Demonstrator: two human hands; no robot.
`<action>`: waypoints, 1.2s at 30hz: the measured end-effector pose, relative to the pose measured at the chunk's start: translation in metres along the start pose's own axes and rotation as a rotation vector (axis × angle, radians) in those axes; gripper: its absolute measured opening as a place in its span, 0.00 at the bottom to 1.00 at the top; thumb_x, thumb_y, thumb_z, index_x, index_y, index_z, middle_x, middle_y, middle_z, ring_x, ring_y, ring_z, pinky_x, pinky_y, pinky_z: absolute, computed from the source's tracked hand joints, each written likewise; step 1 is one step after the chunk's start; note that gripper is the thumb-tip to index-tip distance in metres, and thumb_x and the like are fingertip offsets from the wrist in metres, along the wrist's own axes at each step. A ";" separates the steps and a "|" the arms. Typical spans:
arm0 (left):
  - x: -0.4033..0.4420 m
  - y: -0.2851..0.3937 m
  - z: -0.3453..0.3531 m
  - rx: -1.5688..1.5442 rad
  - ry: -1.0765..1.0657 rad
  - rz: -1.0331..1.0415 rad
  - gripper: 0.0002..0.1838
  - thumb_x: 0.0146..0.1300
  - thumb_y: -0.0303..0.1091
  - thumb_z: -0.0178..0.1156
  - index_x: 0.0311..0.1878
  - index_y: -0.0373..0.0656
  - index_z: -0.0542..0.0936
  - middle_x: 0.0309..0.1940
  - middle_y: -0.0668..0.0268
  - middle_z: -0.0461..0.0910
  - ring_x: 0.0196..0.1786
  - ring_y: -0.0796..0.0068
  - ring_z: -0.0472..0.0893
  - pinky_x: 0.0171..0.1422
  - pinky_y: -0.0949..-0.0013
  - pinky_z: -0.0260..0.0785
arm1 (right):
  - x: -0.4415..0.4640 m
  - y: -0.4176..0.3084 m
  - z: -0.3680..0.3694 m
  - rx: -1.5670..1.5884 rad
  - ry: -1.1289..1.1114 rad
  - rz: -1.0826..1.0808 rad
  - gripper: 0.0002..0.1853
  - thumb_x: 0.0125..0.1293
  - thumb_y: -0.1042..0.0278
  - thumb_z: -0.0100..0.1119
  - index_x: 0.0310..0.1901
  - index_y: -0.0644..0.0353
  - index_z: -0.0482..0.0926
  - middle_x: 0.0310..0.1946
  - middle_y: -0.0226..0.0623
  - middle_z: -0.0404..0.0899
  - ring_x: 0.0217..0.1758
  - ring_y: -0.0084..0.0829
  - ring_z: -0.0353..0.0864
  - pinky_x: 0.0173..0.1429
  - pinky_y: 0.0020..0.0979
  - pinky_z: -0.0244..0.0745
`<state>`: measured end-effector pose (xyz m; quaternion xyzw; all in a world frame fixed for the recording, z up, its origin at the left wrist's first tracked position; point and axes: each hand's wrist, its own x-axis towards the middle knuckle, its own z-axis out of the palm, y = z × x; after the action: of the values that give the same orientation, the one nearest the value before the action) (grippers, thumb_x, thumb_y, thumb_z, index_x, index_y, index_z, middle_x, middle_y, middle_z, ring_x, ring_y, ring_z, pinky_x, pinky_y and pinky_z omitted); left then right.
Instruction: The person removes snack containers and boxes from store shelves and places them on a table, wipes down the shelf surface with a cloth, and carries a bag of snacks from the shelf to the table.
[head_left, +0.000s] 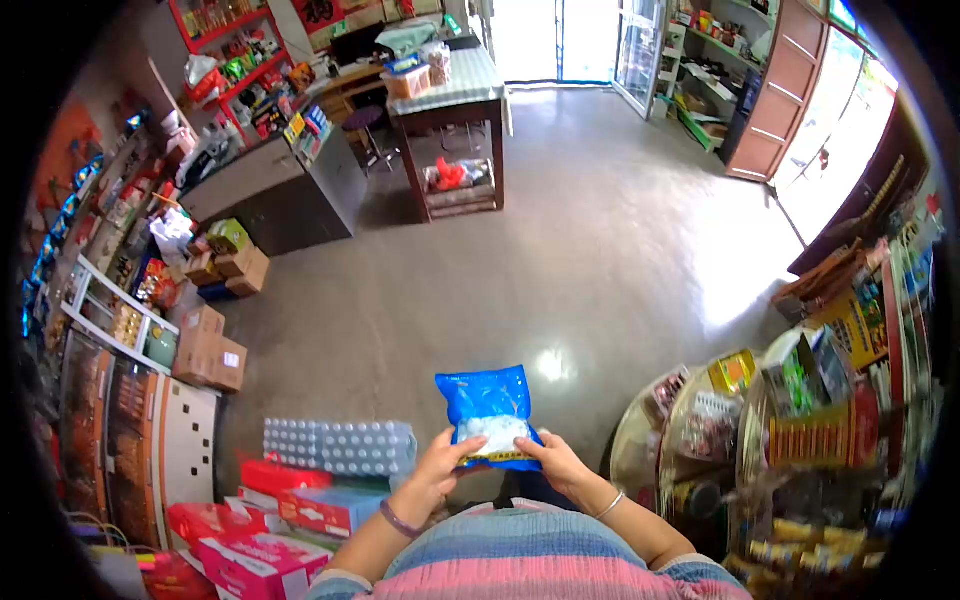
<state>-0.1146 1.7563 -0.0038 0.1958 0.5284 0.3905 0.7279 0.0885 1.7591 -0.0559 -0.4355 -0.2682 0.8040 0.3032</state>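
A blue plastic bag with a clear lower part showing white contents is held out in front of the striped shirt. My left hand grips its lower left edge, the thumb lying on the clear part. On the lower right edge my right hand has hold of the bag, its thumb also on the front. The fingers behind the bag are hidden.
Red and pink boxes lie at the lower left beside a dotted grey cover. Rounded shelves with packaged goods stand at the right. Cardboard boxes sit at the left. A cloth-covered table and a counter stand ahead.
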 end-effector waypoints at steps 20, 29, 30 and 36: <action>0.286 0.251 -0.045 -0.244 0.067 0.303 0.32 0.53 0.20 0.64 0.63 0.33 0.66 0.52 0.60 0.76 0.56 0.66 0.75 0.63 0.65 0.66 | 0.345 -0.289 0.021 -0.389 -0.152 0.072 0.24 0.63 0.61 0.62 0.53 0.73 0.72 0.44 0.39 0.78 0.46 0.26 0.75 0.53 0.27 0.71; 0.445 0.429 -0.062 -0.104 0.028 0.225 0.30 0.59 0.27 0.62 0.64 0.38 0.64 0.52 0.61 0.75 0.53 0.68 0.76 0.56 0.64 0.71 | 0.503 -0.428 0.042 -0.297 -0.052 -0.075 0.23 0.63 0.63 0.62 0.52 0.73 0.73 0.44 0.40 0.79 0.46 0.27 0.76 0.54 0.28 0.70; 0.467 0.437 -0.060 -0.072 0.008 0.284 0.30 0.59 0.27 0.61 0.64 0.38 0.64 0.52 0.61 0.75 0.53 0.68 0.76 0.56 0.64 0.71 | 0.517 -0.438 0.035 -0.287 -0.049 -0.081 0.23 0.63 0.63 0.61 0.52 0.73 0.73 0.44 0.40 0.79 0.47 0.27 0.76 0.54 0.28 0.70; 0.593 0.523 -0.030 -0.038 -0.097 0.273 0.32 0.54 0.20 0.59 0.65 0.35 0.63 0.54 0.61 0.73 0.56 0.69 0.73 0.63 0.66 0.64 | 0.637 -0.515 -0.027 -0.297 0.007 -0.190 0.20 0.62 0.62 0.63 0.47 0.72 0.76 0.39 0.36 0.79 0.42 0.24 0.76 0.48 0.26 0.71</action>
<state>-0.2506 2.5354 -0.0157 0.2707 0.4536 0.4858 0.6964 -0.0360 2.5692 -0.0530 -0.4508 -0.4229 0.7219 0.3110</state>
